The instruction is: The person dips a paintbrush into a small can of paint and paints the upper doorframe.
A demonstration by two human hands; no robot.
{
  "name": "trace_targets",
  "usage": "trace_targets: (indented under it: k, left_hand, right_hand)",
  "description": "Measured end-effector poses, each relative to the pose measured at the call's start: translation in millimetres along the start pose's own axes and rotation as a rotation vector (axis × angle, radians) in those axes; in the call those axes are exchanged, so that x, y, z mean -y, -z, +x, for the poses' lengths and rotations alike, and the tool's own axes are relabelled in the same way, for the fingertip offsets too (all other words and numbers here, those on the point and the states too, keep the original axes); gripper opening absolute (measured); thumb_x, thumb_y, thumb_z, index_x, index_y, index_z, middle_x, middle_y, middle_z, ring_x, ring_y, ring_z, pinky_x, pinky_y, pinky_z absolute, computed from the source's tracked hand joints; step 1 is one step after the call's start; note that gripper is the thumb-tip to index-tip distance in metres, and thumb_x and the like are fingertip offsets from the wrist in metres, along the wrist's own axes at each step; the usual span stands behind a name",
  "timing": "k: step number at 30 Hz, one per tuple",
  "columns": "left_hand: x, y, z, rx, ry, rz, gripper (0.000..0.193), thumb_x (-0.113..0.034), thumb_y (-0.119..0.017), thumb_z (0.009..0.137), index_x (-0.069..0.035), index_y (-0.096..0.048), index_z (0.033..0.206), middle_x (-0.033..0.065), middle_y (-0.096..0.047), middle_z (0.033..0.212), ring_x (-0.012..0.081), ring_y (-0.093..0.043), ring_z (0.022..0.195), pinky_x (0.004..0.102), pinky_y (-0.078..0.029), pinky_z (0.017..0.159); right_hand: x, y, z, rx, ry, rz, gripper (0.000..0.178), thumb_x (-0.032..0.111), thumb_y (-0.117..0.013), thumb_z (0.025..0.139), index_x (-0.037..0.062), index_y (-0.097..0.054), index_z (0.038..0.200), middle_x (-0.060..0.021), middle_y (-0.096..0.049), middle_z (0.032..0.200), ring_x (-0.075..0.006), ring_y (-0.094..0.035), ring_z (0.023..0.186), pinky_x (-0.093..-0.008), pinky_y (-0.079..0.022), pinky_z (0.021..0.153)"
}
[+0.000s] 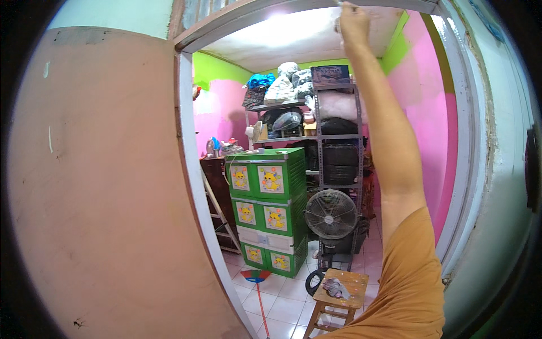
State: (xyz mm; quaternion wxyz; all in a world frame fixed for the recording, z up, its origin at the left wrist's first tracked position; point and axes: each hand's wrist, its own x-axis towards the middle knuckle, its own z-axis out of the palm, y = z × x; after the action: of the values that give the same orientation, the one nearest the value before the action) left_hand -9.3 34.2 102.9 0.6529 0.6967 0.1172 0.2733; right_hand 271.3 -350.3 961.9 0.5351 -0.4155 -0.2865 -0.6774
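My right hand point(354, 27) is raised high at the end of a stretched arm, close under the top beam of the door frame point(243, 24). Its fingers are closed. A small pale bit shows by the fingertips, cut off by the picture's upper edge, so I cannot make out what it is. An orange-brown sleeve point(409, 271) covers the upper arm. My left hand is out of the picture.
Through the doorway stand a green plastic drawer cabinet point(305, 186), a metal shelf rack point(339, 137) with bags and boxes, and a fan point(331, 213). A wooden stool point(358, 282) bearing a rag point(336, 288) and a red-handled broom point(260, 299) are nearer. A ladder point(217, 209) leans left.
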Motion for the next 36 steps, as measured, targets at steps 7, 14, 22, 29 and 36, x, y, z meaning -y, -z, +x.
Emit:
trace_targets:
  k: [7, 14, 22, 29, 36]
  left_hand:
    - [57, -21, 29, 0.032, -0.022, -0.027, 0.069, 0.001, -0.076, 0.079, -0.016, -0.04, 0.135, 0.0141, -0.058, 0.121, 0.0247, -0.062, 0.102, 0.0385, -0.058, 0.081]
    - [60, -29, 41, 0.101, -0.106, 0.18, 0.073, -0.004, -0.082, 0.077, -0.016, -0.038, 0.134, 0.0124, -0.059, 0.117, 0.0231, -0.063, 0.099, 0.0384, -0.058, 0.077]
    - [58, -41, 28, 0.068, -0.067, 0.046, 0.076, -0.005, -0.085, 0.074, -0.014, -0.037, 0.133, 0.0124, -0.058, 0.118, 0.023, -0.063, 0.101, 0.0395, -0.059, 0.08]
    - [37, -50, 34, 0.141, -0.068, 0.093, 0.073, -0.005, -0.083, 0.076, -0.012, -0.039, 0.134, 0.0136, -0.058, 0.121, 0.0234, -0.062, 0.105, 0.0395, -0.058, 0.083]
    - [24, -63, 34, 0.173, -0.052, 0.099, 0.07, -0.007, -0.082, 0.078, -0.009, -0.04, 0.134, 0.0141, -0.059, 0.121, 0.0233, -0.063, 0.106, 0.0382, -0.057, 0.085]
  right_hand:
    - [-10, 150, 92, -0.218, 0.194, 0.162, 0.024, 0.022, -0.051, 0.097, -0.0023, -0.053, 0.095, -0.0108, -0.061, 0.074, -0.0163, -0.056, 0.053, -0.0326, -0.049, 0.048]
    - [-37, 134, 140, -0.688, 0.437, 0.023, 0.025, 0.022, -0.05, 0.097, -0.0016, -0.053, 0.104, -0.0178, -0.062, 0.088, -0.0224, -0.06, 0.061, -0.0374, -0.05, 0.056]
    - [-1, 16, 9, -0.192, 0.2, -0.155, 0.038, 0.03, -0.047, 0.101, -0.0052, -0.055, 0.112, -0.0291, -0.065, 0.091, -0.0443, -0.065, 0.088, -0.0503, -0.05, 0.077]
    - [10, 68, 35, -0.051, 0.116, -0.192, 0.034, 0.028, -0.05, 0.1, -0.0048, -0.059, 0.099, -0.021, -0.064, 0.078, -0.0345, -0.064, 0.07, -0.0461, -0.051, 0.064]
    - [38, 174, 78, -0.229, 0.093, 0.061, 0.032, 0.024, -0.05, 0.098, -0.0032, -0.05, 0.115, -0.0089, -0.058, 0.074, -0.0147, -0.056, 0.058, -0.0319, -0.051, 0.054]
